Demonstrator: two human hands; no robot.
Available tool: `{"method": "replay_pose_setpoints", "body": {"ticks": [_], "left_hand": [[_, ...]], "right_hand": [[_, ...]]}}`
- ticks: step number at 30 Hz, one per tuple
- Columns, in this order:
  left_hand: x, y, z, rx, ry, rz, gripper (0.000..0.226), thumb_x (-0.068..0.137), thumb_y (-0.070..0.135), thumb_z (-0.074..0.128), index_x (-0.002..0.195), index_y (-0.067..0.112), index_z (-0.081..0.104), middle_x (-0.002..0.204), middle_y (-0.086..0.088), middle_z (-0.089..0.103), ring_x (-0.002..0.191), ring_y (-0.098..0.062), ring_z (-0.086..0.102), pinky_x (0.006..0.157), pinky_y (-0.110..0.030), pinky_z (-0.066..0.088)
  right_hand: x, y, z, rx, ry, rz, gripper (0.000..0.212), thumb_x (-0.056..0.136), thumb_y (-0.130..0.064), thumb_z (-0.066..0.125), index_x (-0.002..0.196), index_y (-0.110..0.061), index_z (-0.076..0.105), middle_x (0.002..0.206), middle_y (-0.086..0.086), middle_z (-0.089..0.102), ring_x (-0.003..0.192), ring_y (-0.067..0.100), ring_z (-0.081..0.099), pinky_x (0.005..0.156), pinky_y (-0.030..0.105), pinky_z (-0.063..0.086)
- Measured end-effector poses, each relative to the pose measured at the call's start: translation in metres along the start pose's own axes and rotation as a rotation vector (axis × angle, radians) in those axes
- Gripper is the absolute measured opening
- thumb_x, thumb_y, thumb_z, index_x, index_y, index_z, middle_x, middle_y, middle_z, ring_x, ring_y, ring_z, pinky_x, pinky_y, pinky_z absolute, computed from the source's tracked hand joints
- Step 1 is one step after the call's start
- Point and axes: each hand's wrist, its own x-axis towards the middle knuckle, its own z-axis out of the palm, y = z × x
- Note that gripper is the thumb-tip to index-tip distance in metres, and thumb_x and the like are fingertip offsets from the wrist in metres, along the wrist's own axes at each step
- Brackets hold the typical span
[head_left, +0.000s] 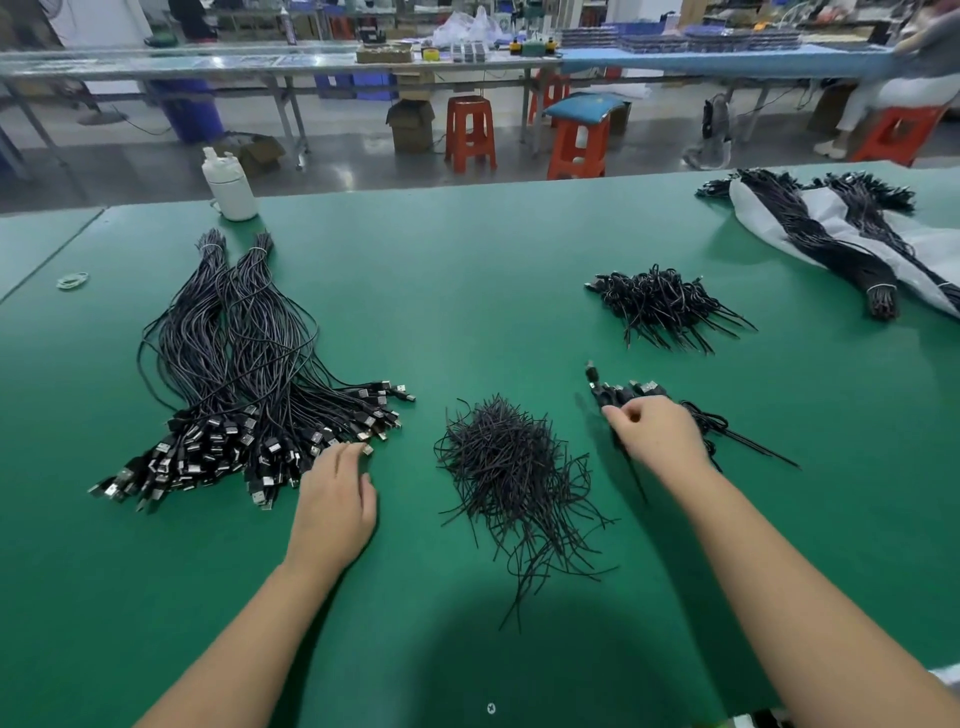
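Observation:
Two tied bundles of black USB cables (244, 374) fan out on the left of the green table (467, 270), plugs toward me. My left hand (337, 499) reaches to their near edge, its fingertips on one plug (367, 450). A loose heap of short black twist ties (514, 478) lies between my hands. My right hand (657, 434) rests with curled fingers on a small group of coiled cables (631, 391), which it partly hides. A larger pile of coiled, tied cables (660, 306) lies beyond it.
A white bottle (228, 187) stands at the table's far left edge, and rubber bands (71, 280) lie at far left. More cable bundles on a white plastic sheet (831, 228) occupy the far right. Orange stools (470, 132) and workbenches stand beyond the table.

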Motion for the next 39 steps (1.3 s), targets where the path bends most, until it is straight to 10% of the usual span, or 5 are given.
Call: {"method": "replay_pose_setpoints", "body": {"ticks": [13, 17, 21, 28, 39], "left_hand": [[-0.002, -0.009, 0.014, 0.101, 0.048, -0.017, 0.040, 0.084, 0.023, 0.043, 0.115, 0.006, 0.062, 0.111, -0.009, 0.061, 0.107, -0.026, 0.055, 0.085, -0.040, 0.044], [-0.003, -0.009, 0.013, 0.128, 0.034, -0.057, 0.037, 0.083, 0.021, 0.048, 0.113, 0.007, 0.065, 0.119, -0.009, 0.060, 0.117, -0.028, 0.053, 0.090, -0.043, 0.042], [-0.002, -0.007, 0.012, 0.104, -0.012, -0.068, 0.037, 0.083, 0.019, 0.048, 0.112, 0.004, 0.067, 0.120, -0.012, 0.064, 0.121, -0.030, 0.054, 0.095, -0.047, 0.046], [-0.002, -0.006, 0.012, 0.118, -0.001, -0.044, 0.035, 0.083, 0.018, 0.049, 0.109, 0.006, 0.068, 0.116, -0.009, 0.065, 0.117, -0.027, 0.057, 0.090, -0.043, 0.045], [0.044, -0.011, 0.003, 0.153, -0.133, -0.118, 0.049, 0.089, 0.016, 0.064, 0.136, 0.013, 0.054, 0.138, -0.004, 0.054, 0.135, -0.023, 0.044, 0.106, -0.044, 0.035]], "right_hand": [[0.051, 0.025, 0.004, -0.456, 0.189, -0.004, 0.037, 0.097, -0.045, 0.058, 0.111, -0.011, 0.055, 0.107, 0.009, 0.054, 0.074, 0.026, 0.054, 0.059, 0.030, 0.040], [0.030, 0.008, 0.034, -0.202, 0.191, -0.175, 0.024, 0.100, -0.034, 0.052, 0.101, -0.013, 0.063, 0.085, -0.005, 0.055, 0.058, 0.006, 0.052, 0.044, 0.023, 0.040], [0.004, 0.004, 0.075, 0.038, 0.059, -0.205, 0.022, 0.103, -0.031, 0.048, 0.101, -0.018, 0.065, 0.087, -0.007, 0.062, 0.070, 0.007, 0.061, 0.061, 0.028, 0.056], [-0.009, 0.012, 0.098, 0.311, 0.202, -0.130, 0.018, 0.103, -0.027, 0.047, 0.091, -0.026, 0.060, 0.085, -0.012, 0.060, 0.076, 0.000, 0.055, 0.061, 0.020, 0.039], [-0.010, 0.013, 0.089, 0.474, 0.154, -0.079, 0.032, 0.103, -0.030, 0.047, 0.081, -0.013, 0.063, 0.073, 0.007, 0.063, 0.063, 0.023, 0.053, 0.056, 0.031, 0.038]]}}
